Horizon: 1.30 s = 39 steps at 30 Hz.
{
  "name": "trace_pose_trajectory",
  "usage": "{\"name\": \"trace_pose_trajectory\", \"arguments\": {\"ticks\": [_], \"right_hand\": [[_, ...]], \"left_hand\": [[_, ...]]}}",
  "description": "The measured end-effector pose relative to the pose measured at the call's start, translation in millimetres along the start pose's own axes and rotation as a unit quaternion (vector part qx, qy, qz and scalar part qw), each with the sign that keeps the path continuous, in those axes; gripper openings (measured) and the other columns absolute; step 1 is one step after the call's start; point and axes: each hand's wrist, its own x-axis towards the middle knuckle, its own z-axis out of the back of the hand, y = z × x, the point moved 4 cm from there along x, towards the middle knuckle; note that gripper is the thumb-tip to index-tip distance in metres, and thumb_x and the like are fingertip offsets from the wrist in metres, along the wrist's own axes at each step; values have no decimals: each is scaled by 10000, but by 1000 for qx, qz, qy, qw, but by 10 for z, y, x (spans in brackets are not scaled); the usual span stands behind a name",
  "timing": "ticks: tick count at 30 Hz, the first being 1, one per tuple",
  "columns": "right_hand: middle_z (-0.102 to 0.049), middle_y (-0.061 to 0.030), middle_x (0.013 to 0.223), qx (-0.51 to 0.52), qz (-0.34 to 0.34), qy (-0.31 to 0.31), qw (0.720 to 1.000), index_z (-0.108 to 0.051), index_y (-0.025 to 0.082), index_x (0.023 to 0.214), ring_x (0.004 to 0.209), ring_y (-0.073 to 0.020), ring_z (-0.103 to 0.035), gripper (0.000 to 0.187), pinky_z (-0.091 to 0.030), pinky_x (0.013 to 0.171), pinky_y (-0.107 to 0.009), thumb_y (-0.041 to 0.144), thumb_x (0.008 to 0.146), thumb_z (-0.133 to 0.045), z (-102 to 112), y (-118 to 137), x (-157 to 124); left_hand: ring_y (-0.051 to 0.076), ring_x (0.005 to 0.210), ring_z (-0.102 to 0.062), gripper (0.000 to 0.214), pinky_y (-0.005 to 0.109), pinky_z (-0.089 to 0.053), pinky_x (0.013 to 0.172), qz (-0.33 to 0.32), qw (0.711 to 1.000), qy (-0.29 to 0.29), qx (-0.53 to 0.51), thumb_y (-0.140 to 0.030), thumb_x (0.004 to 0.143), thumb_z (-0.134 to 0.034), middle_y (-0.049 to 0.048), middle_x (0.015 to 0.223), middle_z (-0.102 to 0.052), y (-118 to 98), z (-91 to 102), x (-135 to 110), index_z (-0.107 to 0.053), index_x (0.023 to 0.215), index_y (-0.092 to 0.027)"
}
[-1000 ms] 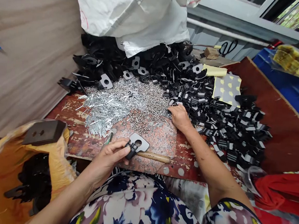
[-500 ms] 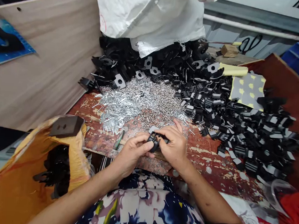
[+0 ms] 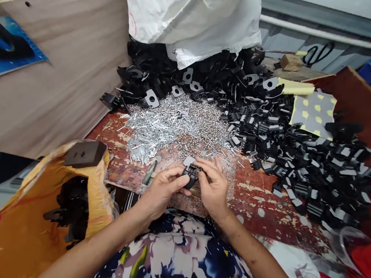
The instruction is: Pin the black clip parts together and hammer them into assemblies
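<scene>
A small black plastic claw clip (image 3: 190,177) with a light grey tab at its upper end is held low over the front of the table. My left hand (image 3: 168,181) grips it from the left, thumb across its face. My right hand (image 3: 213,182) closes on its right edge with thumb and fingertips; whether a pin or spring sits between them is hidden. Just beyond the hands spreads a heap of silvery metal pins (image 3: 154,129) and small springs (image 3: 206,119). A green-handled tool (image 3: 149,172) lies left of my left hand.
Black clip pieces (image 3: 303,166) are heaped along the right and back, under a white sack (image 3: 189,18). At lower left stands a yellow bag (image 3: 18,232) with black clips inside and a brown block (image 3: 85,154) on its rim. Wooden boards (image 3: 65,59) wall the left side.
My right hand has turned and drawn slightly right of the clip, showing more of its face. The whole view has shifted a little.
</scene>
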Motion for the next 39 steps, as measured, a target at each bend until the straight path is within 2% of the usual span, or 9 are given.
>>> {"name": "trace_pose_trajectory", "arguments": {"ticks": [6,10,13,17,22,27,33,37,39], "right_hand": [[-803,-5,1026,-10,66,24,997,-728,288,1177,1161,-227,-709,368,-141,1275,-645,94,957,-506,-40,151,-17],[-772,-49,1167,90,-42,73,992,-709,279,1241,1092,-215,-726,326,-495,1102,-472,198,994,-513,-42,144,-119],[-761,-52,1209,133,-83,147,977,-676,271,1306,1077,-202,-724,345,-562,978,-390,249,1000,-517,8,61,-138],[-797,-7,1016,-97,-26,104,989,-744,290,1126,948,-205,-710,238,-444,1057,-476,232,994,-555,430,-279,48],[-737,-89,894,-360,-21,104,927,-726,196,881,889,-247,-647,118,-444,877,-410,230,946,-634,829,-837,196],[-763,-50,891,-92,-68,35,993,-745,217,902,845,-206,-695,137,-530,825,-364,254,958,-626,744,-652,72],[-755,-37,978,174,-98,95,975,-782,242,893,953,-185,-705,87,-567,881,-350,291,918,-715,345,-147,-121],[-764,-31,965,-29,-45,109,993,-762,244,994,920,-191,-661,164,-512,865,-376,212,989,-601,485,-380,44],[-741,-66,945,-243,-3,117,963,-758,224,956,923,-231,-603,194,-450,829,-401,190,996,-572,587,-562,199]], "left_hand": [[127,763,-615,248,234,-614,642,12,1000,19,12,-400,772,-849,55,1031,-582,13,31,-11,-807,871,-177],[177,903,-620,222,253,-632,662,-33,997,7,69,-394,783,-835,91,1214,-528,-13,52,-5,-807,823,-178],[192,926,-627,214,261,-621,623,-57,987,2,150,-392,812,-806,100,1474,-419,-57,78,1,-806,802,-178],[113,709,-598,171,223,-542,613,-32,988,-7,148,-371,823,-799,76,1225,-633,-49,190,33,-803,857,-202],[121,675,-623,227,203,-479,623,23,993,-11,113,-394,778,-846,-2,807,-617,47,206,41,-760,812,-187],[133,608,-608,353,190,-421,474,120,989,22,85,-479,720,-874,-21,698,-554,194,-19,36,-689,780,-184],[80,440,-467,409,189,-367,392,104,991,24,77,-494,728,-847,-50,575,-479,244,-172,66,-600,631,-183],[50,367,-346,442,178,-285,352,74,991,-19,112,-471,721,-852,-74,498,-394,194,-59,35,-559,558,-182],[55,378,-364,412,177,-305,358,70,991,-29,114,-456,711,-854,-69,514,-412,173,-6,18,-577,573,-184]]}}
